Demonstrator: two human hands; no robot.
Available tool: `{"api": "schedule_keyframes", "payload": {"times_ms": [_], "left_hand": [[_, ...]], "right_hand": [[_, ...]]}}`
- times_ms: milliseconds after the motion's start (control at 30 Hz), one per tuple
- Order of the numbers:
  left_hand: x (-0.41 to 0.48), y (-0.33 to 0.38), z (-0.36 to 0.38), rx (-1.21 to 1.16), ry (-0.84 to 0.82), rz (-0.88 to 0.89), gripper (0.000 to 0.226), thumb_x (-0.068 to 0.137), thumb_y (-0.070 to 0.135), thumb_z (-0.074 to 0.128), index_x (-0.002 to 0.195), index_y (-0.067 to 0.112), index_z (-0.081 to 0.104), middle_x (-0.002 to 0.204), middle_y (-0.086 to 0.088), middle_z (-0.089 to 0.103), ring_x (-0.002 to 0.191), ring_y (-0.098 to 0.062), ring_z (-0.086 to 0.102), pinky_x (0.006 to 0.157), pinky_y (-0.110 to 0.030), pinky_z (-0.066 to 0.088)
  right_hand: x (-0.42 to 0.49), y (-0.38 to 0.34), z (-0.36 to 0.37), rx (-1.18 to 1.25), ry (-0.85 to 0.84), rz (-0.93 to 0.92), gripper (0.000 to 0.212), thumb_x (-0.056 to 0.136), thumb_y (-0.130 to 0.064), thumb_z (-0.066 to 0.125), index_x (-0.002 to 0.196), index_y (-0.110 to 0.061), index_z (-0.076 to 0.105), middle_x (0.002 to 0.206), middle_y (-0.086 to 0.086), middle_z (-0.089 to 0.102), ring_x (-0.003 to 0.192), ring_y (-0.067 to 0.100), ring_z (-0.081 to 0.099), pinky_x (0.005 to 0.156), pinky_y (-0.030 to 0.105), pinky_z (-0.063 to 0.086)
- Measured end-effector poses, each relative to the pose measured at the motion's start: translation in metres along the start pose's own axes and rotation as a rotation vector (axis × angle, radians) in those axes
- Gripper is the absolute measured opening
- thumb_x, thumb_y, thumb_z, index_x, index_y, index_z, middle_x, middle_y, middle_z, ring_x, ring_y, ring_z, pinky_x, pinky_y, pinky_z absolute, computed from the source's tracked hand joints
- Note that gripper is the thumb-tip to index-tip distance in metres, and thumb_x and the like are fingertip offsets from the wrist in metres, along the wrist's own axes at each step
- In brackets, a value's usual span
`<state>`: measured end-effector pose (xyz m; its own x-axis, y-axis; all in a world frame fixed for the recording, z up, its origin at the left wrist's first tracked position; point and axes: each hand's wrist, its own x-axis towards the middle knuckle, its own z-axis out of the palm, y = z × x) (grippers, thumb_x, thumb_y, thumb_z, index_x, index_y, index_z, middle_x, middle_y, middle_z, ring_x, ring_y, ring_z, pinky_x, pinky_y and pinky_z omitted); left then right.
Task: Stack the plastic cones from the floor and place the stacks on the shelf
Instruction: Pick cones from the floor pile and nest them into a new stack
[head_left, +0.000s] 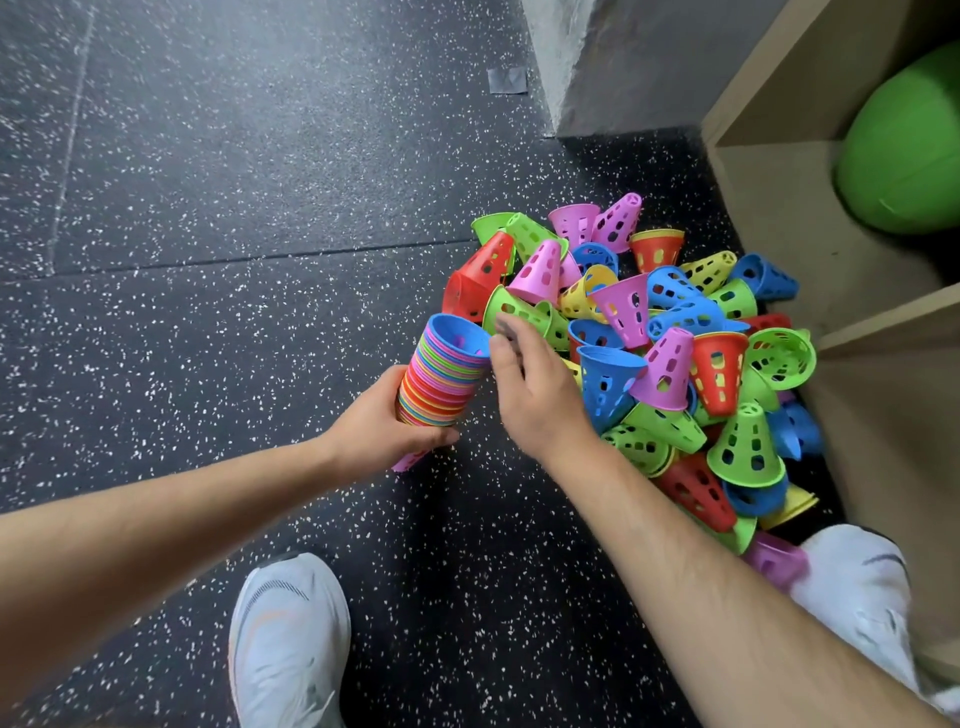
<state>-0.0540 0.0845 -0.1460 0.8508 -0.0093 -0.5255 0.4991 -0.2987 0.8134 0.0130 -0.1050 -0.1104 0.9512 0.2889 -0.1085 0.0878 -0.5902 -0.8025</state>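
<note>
The task is about in the middle, I judge: one tall stack (441, 374) is built, but a big pile (675, 364) of loose cones lies on the floor (260, 208) just beside the shelf (779, 218), and no stack shows on the shelf (only a green ball (904, 145)). The left hand (384, 415) grasps the tilted stack around its lower part, above the floor. The right hand (530, 389) is at the stack's top rim, with its fingers (506, 332) bent and blurred; I cannot tell if they pinch the rim or only touch it.
</note>
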Motion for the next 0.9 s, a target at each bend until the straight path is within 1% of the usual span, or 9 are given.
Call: {"api": "schedule_keyframes", "payload": {"times_ms": [67, 167, 300, 400, 567, 667, 733, 800, 900], "left_hand": [[-0.002, 0.004, -0.003, -0.012, 0.001, -0.007, 0.057, 0.078, 0.013, 0.09, 0.116, 0.017, 0.048, 0.081, -0.035, 0.067, 0.063, -0.028, 0.061, 0.063, -0.038, 0.053], [-0.005, 0.01, -0.005, -0.018, 0.006, -0.01, 0.054, 0.08, 0.011, 0.088, 0.116, 0.014, 0.048, 0.089, -0.04, 0.066, 0.069, -0.029, 0.062, 0.061, -0.033, 0.052], [-0.009, 0.012, -0.009, -0.046, 0.002, -0.007, 0.055, 0.079, 0.009, 0.088, 0.116, 0.016, 0.048, 0.096, -0.042, 0.064, 0.075, -0.028, 0.06, 0.06, -0.025, 0.051], [-0.013, 0.011, -0.012, -0.06, -0.007, -0.005, 0.055, 0.08, 0.006, 0.087, 0.117, 0.015, 0.047, 0.099, -0.045, 0.062, 0.077, -0.03, 0.057, 0.056, -0.02, 0.049], [-0.012, 0.002, -0.02, -0.068, 0.015, -0.022, 0.058, 0.079, 0.013, 0.089, 0.12, 0.017, 0.048, 0.102, -0.039, 0.067, 0.078, -0.028, 0.062, 0.063, -0.022, 0.053], [-0.012, -0.004, -0.025, -0.075, 0.033, -0.033, 0.058, 0.079, 0.015, 0.09, 0.12, 0.017, 0.049, 0.097, -0.033, 0.07, 0.075, -0.02, 0.063, 0.065, -0.022, 0.053], [-0.011, -0.008, -0.027, -0.072, 0.051, -0.035, 0.061, 0.078, 0.018, 0.091, 0.122, 0.016, 0.05, 0.094, -0.021, 0.073, 0.072, -0.007, 0.065, 0.067, -0.019, 0.052], [-0.01, -0.011, -0.029, -0.066, 0.056, -0.032, 0.062, 0.077, 0.019, 0.092, 0.125, 0.015, 0.051, 0.099, -0.015, 0.075, 0.072, 0.001, 0.065, 0.069, -0.014, 0.052], [-0.011, -0.01, -0.03, -0.055, 0.06, -0.032, 0.064, 0.077, 0.021, 0.092, 0.126, 0.014, 0.052, 0.101, -0.014, 0.075, 0.076, -0.002, 0.066, 0.067, -0.011, 0.051]], "right_hand": [[0.015, 0.004, 0.001, -0.11, 0.04, 0.003, 0.038, 0.104, -0.02, 0.044, 0.14, -0.009, 0.051, 0.141, 0.007, 0.055, 0.13, 0.02, 0.048, 0.11, 0.028, 0.032], [0.038, 0.011, 0.002, -0.332, 0.008, -0.073, 0.039, 0.097, -0.007, 0.047, 0.135, -0.004, 0.054, 0.142, 0.012, 0.052, 0.131, 0.031, 0.045, 0.113, 0.038, 0.031], [0.056, 0.012, 0.007, -0.637, -0.132, -0.118, 0.049, 0.096, -0.013, 0.051, 0.144, -0.02, 0.047, 0.157, 0.005, 0.033, 0.141, 0.029, 0.03, 0.116, 0.045, 0.025], [0.064, 0.01, 0.014, -0.818, -0.176, -0.121, 0.062, 0.091, -0.012, 0.058, 0.148, -0.029, 0.039, 0.162, 0.008, 0.02, 0.145, 0.03, 0.021, 0.118, 0.045, 0.018], [0.073, 0.009, 0.025, -0.939, -0.206, -0.114, 0.07, 0.083, -0.008, 0.063, 0.145, -0.028, 0.039, 0.159, 0.01, 0.022, 0.141, 0.031, 0.023, 0.112, 0.044, 0.026], [0.073, 0.009, 0.026, -1.008, -0.188, -0.113, 0.058, 0.078, -0.004, 0.061, 0.132, -0.022, 0.051, 0.141, 0.008, 0.036, 0.126, 0.032, 0.035, 0.102, 0.042, 0.033], [0.072, 0.009, 0.025, -1.041, -0.185, -0.121, 0.045, 0.08, -0.005, 0.062, 0.122, -0.018, 0.056, 0.133, 0.009, 0.039, 0.119, 0.033, 0.038, 0.098, 0.041, 0.036], [0.071, 0.012, 0.022, -1.033, -0.174, -0.132, 0.034, 0.084, -0.005, 0.061, 0.116, -0.015, 0.059, 0.13, 0.01, 0.04, 0.117, 0.033, 0.039, 0.095, 0.04, 0.039], [0.071, 0.015, 0.017, -0.883, -0.069, -0.176, 0.015, 0.09, -0.011, 0.065, 0.105, -0.011, 0.064, 0.135, 0.017, 0.042, 0.124, 0.038, 0.039, 0.1, 0.047, 0.042]]}}
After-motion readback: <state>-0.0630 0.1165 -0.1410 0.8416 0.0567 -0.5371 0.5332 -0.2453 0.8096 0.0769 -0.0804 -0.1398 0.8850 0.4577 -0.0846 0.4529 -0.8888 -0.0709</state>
